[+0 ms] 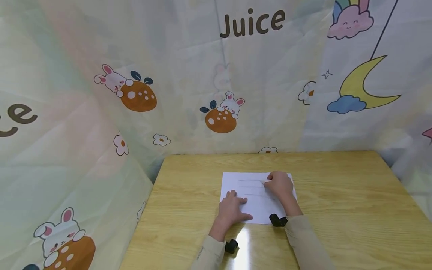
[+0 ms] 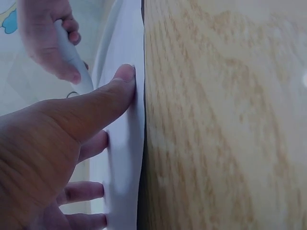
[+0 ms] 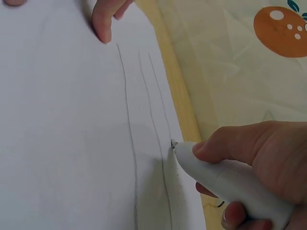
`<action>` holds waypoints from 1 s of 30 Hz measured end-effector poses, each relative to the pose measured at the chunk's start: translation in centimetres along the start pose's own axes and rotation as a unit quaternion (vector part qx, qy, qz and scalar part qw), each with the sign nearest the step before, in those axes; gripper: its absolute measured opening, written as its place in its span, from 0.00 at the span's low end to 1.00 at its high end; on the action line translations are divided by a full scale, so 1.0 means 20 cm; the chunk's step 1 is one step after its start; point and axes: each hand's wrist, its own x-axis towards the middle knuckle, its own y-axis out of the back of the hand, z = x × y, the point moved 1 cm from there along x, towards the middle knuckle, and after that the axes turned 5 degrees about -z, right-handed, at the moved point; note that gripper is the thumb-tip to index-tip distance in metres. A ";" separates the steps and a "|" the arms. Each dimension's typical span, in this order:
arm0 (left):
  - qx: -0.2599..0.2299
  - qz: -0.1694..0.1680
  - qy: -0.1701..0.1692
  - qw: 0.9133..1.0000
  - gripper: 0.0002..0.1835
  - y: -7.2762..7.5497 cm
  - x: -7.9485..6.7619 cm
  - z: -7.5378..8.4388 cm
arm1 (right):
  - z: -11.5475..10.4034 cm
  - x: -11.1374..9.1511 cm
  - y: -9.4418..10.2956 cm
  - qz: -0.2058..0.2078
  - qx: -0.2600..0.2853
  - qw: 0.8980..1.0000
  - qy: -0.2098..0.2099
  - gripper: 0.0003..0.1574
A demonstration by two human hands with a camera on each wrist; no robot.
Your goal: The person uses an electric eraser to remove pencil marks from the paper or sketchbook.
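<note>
tool [image 3: 230, 179], white and barrel-shaped, gripped in the right hand [image 1: 281, 186] with the thumb along one side and fingers curled under the other. its tip touches the far part of the paper [image 1: 258, 210]. chief relation: the tip meets the visible right end of the farthest of three lines [image 1: 249, 180]. the lines run roughly left to right across the sheet; the tool's long axis slants up from the tip and back to the right, into the palm. the right hand is thus the nearer to that end. the left hand [image 1: 231, 210], fingers spread and holding nothing, rests on the near left part of the sheet, apart from the tip. beneath lies the table [image 1: 347, 210], wood-grained, with a bright reflection on its near side. pale sleeves [image 1: 307, 240] cover both forearms. beyond and to the left hangs a curtain [image 1: 182, 45] printed with rabbits, a moon and "juice".
</note>
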 end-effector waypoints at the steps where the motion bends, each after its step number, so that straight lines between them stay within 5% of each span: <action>1: 0.001 -0.002 0.001 1.000 0.37 0.00 0.00 0.00 | 0.00 0.00 0.00 0.002 -0.001 1.000 0.004 0.14; 30: 0.011 -0.003 -0.003 1.000 0.38 -0.01 0.01 0.00 | 0.01 -0.01 -0.04 0.014 -0.010 1.000 0.014 0.17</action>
